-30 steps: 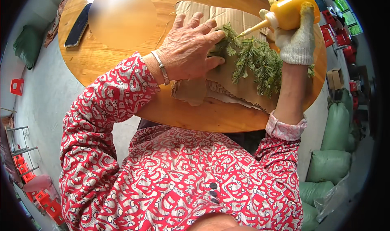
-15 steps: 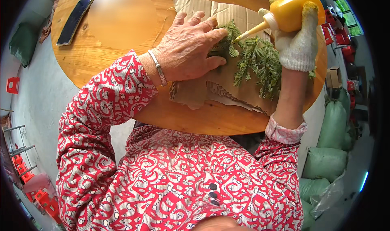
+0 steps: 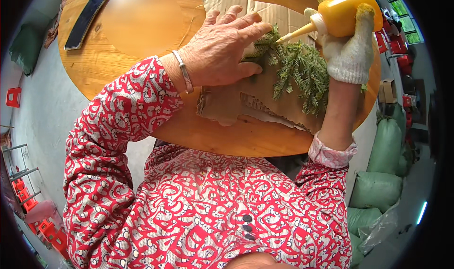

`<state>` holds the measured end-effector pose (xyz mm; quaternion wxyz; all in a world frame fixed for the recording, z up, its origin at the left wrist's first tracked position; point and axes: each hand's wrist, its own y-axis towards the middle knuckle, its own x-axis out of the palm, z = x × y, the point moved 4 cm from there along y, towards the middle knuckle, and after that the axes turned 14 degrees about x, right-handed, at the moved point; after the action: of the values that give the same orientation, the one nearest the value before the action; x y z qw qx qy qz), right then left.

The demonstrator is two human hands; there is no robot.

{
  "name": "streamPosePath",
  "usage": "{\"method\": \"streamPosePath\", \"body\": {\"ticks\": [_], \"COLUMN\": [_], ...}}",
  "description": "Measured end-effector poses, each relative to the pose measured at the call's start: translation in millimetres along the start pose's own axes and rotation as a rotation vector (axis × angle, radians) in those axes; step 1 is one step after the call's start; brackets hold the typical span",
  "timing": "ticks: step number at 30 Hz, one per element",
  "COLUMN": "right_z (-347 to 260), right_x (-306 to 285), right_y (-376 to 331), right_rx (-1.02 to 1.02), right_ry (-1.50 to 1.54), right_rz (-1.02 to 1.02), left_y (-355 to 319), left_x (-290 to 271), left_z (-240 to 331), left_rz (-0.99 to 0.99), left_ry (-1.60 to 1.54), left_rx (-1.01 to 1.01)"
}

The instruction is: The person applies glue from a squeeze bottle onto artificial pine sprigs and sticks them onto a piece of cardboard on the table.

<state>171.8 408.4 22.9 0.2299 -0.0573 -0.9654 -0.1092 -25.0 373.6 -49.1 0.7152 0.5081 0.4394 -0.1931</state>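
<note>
My right hand (image 3: 349,56), in a white glove with yellowish fingertips, is wrapped round a yellow squeeze bottle (image 3: 349,12). The bottle is tilted, and its long narrow nozzle points down and left at a green fir sprig (image 3: 302,70). Whether the tip touches the needles I cannot tell. The sprig lies on a torn piece of brown cardboard (image 3: 231,101). My bare left hand (image 3: 224,49) is spread over the cardboard at the sprig's left end, its fingers apart. The thumb and forefinger are beside the sprig, and the underside of that hand is hidden.
The cardboard rests on a round wooden table (image 3: 246,141). A dark flat phone-like object (image 3: 86,20) lies at the table's far left. Green stuffed sacks (image 3: 378,191) stand on the floor to the right. Red stools (image 3: 14,97) are at the left.
My left hand has shifted slightly, its fingers lifting a little. The bottle in my right hand has moved slightly right, and its nozzle tip sits a little higher.
</note>
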Motion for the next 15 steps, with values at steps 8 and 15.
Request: {"method": "streamPosePath", "body": {"ticks": [8,15], "right_z": [2,6], "right_x": [1,21], "right_y": [-5,-17], "right_rx": [-0.030,-0.058], "right_ry": [-0.012,-0.063], "right_rz": [-0.007,0.002], "left_y": [-2,-2], "left_x": [3,6], "left_z": [-5,-7], "left_rz": [-0.014,-0.023], "left_ry": [-0.085,-0.097], "left_rx": [-0.019,-0.011]}}
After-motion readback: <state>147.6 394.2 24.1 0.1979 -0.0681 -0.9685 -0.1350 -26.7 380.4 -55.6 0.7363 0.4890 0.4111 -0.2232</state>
